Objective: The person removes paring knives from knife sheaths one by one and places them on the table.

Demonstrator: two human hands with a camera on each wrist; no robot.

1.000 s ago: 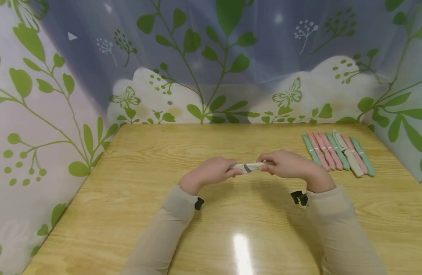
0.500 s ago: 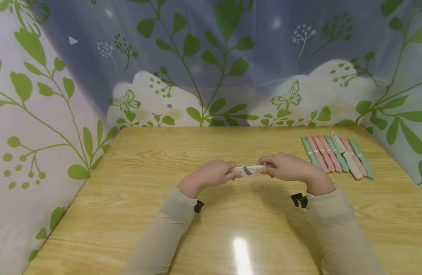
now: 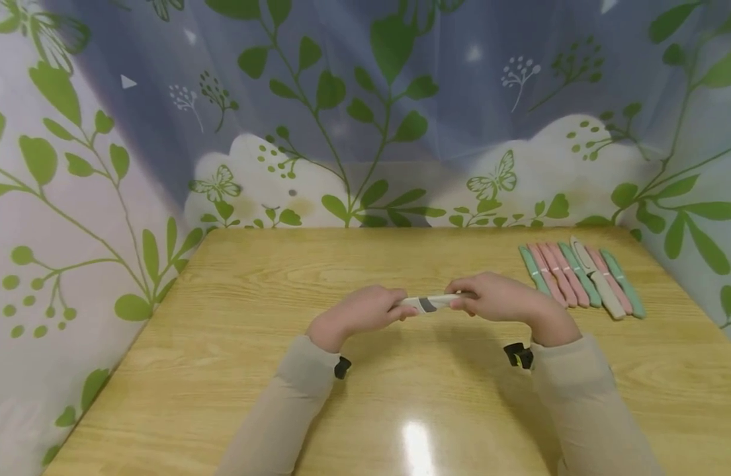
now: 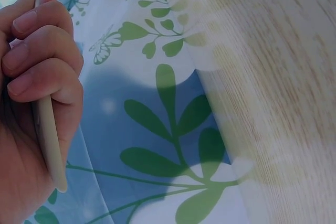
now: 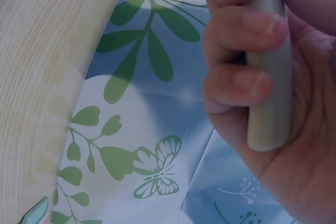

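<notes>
Both hands hold one cream-coloured knife (image 3: 427, 304) level above the table, with a dark grey band showing midway between them. My left hand (image 3: 365, 311) curls its fingers round the thinner, flat end; in the left wrist view that slim cream end (image 4: 48, 140) sticks out below the fingers. The thicker handle (image 5: 270, 108) lies in my right hand (image 3: 502, 297), fingers wrapped round it and its rounded butt showing past them. Much of the knife is hidden inside the hands.
At the back right of the wooden table (image 3: 252, 264) lies a row of several pink and green knives (image 3: 564, 274) with thin white bands, and one cream knife (image 3: 603, 284) among them. Patterned cloth walls (image 3: 317, 178) rise behind and beside the table.
The head view has tilted up slightly, so table and hands sit lower in it. Both hands keep their grip, and the knife's dark band looks slightly turned.
</notes>
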